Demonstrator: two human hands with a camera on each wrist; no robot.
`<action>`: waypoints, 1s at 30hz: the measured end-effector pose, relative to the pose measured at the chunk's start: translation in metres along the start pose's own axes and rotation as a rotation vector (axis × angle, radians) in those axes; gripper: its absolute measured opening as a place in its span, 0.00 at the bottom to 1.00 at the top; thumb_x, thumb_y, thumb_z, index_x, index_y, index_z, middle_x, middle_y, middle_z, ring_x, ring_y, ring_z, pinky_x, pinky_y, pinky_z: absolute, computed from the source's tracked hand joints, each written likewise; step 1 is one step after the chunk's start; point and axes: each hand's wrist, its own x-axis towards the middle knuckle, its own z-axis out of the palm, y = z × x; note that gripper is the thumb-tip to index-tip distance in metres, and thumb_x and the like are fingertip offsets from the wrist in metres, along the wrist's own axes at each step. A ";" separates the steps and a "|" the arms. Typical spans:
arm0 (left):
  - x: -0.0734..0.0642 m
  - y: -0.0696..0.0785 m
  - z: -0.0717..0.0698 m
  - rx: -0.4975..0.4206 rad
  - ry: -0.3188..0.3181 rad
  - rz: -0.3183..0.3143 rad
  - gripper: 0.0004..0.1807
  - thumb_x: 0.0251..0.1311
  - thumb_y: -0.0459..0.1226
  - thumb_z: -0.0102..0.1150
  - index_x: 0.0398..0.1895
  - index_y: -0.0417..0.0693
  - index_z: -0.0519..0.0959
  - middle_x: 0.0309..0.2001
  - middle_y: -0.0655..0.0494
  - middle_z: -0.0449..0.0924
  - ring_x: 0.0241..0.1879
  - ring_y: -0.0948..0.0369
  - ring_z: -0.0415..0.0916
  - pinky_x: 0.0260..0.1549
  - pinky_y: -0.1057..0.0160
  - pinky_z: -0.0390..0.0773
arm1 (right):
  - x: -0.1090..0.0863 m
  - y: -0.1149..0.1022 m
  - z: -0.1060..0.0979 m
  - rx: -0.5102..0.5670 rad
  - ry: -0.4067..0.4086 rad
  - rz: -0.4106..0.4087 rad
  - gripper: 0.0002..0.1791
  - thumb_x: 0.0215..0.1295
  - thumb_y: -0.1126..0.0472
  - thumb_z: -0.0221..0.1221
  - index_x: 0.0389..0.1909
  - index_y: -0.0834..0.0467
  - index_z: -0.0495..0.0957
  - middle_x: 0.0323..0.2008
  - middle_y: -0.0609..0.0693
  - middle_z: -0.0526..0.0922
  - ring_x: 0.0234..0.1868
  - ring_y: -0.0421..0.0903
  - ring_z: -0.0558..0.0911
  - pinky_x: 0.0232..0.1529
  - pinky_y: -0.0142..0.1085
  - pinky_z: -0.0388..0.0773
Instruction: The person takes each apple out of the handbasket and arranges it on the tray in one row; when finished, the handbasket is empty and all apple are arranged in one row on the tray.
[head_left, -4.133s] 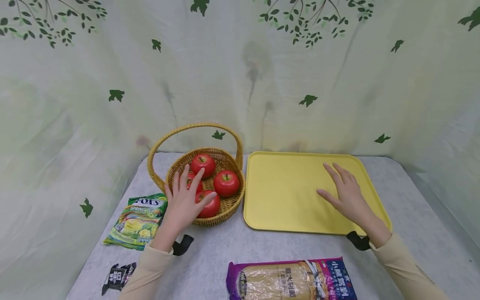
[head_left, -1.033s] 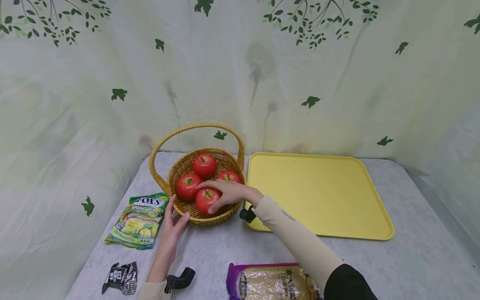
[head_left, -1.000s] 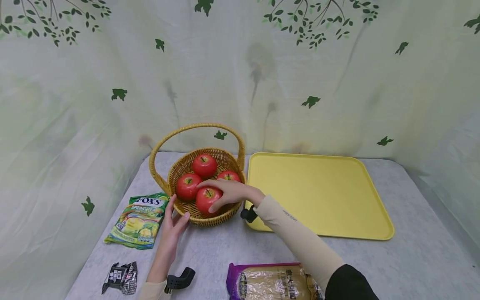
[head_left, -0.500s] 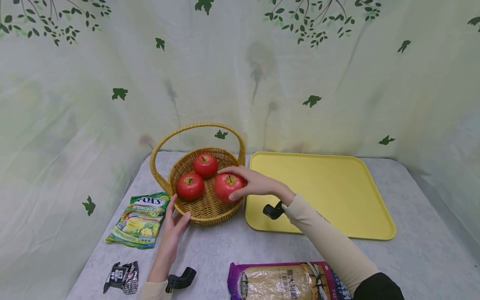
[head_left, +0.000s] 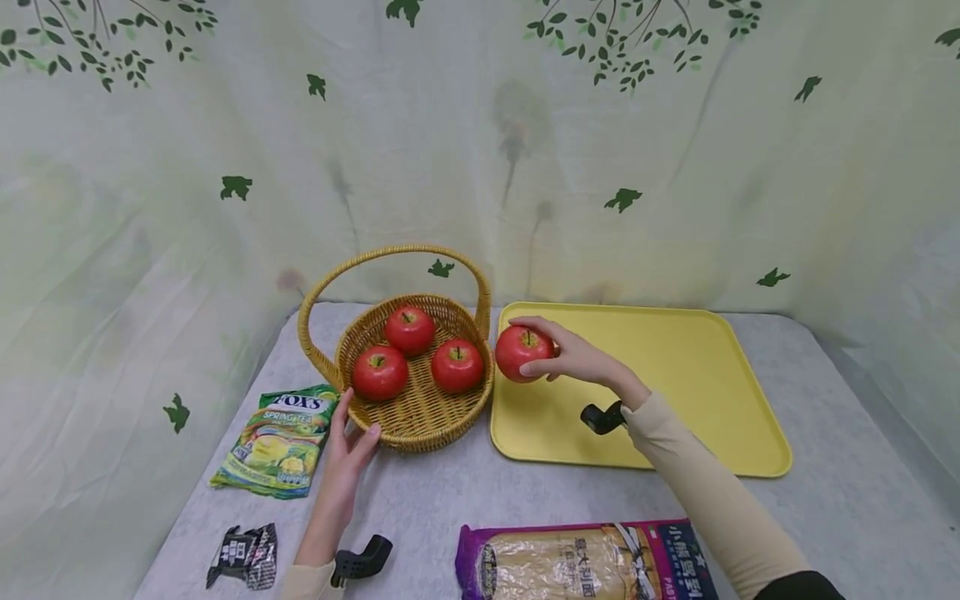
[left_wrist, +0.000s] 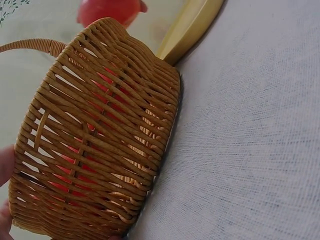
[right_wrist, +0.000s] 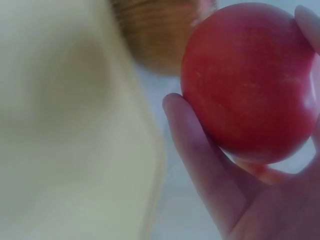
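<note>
A red apple (head_left: 522,353) is gripped in my right hand (head_left: 573,357) above the left edge of the yellow tray (head_left: 637,417), thumb and fingers curled round it. In the right wrist view the apple (right_wrist: 247,82) appears close up. My left hand (head_left: 347,467) holds the near left side of the wicker basket (head_left: 420,433), its thumb and forefinger at the rim. Only parts of the left fingers (left_wrist: 5,165) show in the left wrist view. Inside the basket lie three more apples (head_left: 381,372).
A green candy bag (head_left: 277,442) lies left of the basket, with a small black packet (head_left: 242,557) nearer the front. Along the front edge is a pack of pasta (head_left: 577,562). The basket's tall handle (head_left: 397,250) arches over its back.
My right hand took the front apple from the basket and carried it rightward to above the tray. The left hand went to the basket's side earlier and stays there.
</note>
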 end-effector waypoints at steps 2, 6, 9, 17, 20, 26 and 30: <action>0.000 0.000 0.000 -0.004 0.002 0.001 0.39 0.70 0.38 0.50 0.77 0.62 0.40 0.75 0.57 0.33 0.70 0.50 0.45 0.63 0.48 0.58 | -0.004 0.009 -0.003 -0.005 0.024 0.030 0.40 0.60 0.57 0.65 0.71 0.48 0.58 0.64 0.55 0.62 0.53 0.57 0.71 0.35 0.48 0.80; 0.000 0.000 0.000 -0.004 0.003 0.002 0.39 0.70 0.38 0.50 0.77 0.61 0.40 0.75 0.56 0.33 0.70 0.50 0.45 0.63 0.48 0.58 | -0.010 0.026 -0.007 -0.032 0.078 0.094 0.40 0.60 0.56 0.65 0.71 0.50 0.58 0.64 0.58 0.62 0.54 0.58 0.70 0.35 0.47 0.81; 0.000 0.000 0.000 0.005 0.003 0.001 0.39 0.70 0.38 0.50 0.77 0.61 0.40 0.75 0.57 0.33 0.70 0.50 0.45 0.63 0.49 0.59 | -0.011 0.036 -0.007 -0.065 0.134 0.131 0.40 0.60 0.53 0.66 0.71 0.51 0.58 0.61 0.61 0.62 0.53 0.59 0.70 0.33 0.46 0.81; 0.000 0.000 0.000 0.006 0.003 0.007 0.39 0.71 0.39 0.50 0.77 0.63 0.40 0.75 0.57 0.33 0.70 0.51 0.45 0.63 0.49 0.59 | -0.002 0.050 0.000 -0.155 0.237 0.144 0.40 0.58 0.50 0.67 0.69 0.51 0.61 0.52 0.64 0.67 0.42 0.57 0.75 0.28 0.41 0.80; 0.000 -0.001 0.000 -0.003 -0.001 0.015 0.39 0.71 0.38 0.50 0.77 0.62 0.40 0.75 0.57 0.33 0.70 0.50 0.44 0.63 0.48 0.58 | 0.004 0.051 0.005 -0.181 0.251 0.154 0.40 0.58 0.48 0.67 0.69 0.50 0.61 0.51 0.63 0.67 0.38 0.55 0.76 0.28 0.40 0.80; -0.001 -0.001 0.001 -0.008 -0.004 0.019 0.39 0.71 0.38 0.50 0.77 0.62 0.40 0.75 0.55 0.32 0.71 0.49 0.43 0.63 0.47 0.58 | 0.011 0.050 0.014 -0.195 0.270 0.200 0.40 0.57 0.47 0.66 0.70 0.47 0.61 0.50 0.64 0.66 0.31 0.54 0.78 0.27 0.40 0.80; -0.001 -0.001 0.001 -0.010 0.000 0.020 0.39 0.71 0.38 0.50 0.77 0.62 0.40 0.75 0.55 0.32 0.70 0.48 0.43 0.63 0.47 0.58 | 0.013 0.050 0.019 -0.211 0.258 0.217 0.40 0.58 0.46 0.65 0.70 0.47 0.60 0.50 0.65 0.66 0.30 0.53 0.79 0.26 0.39 0.79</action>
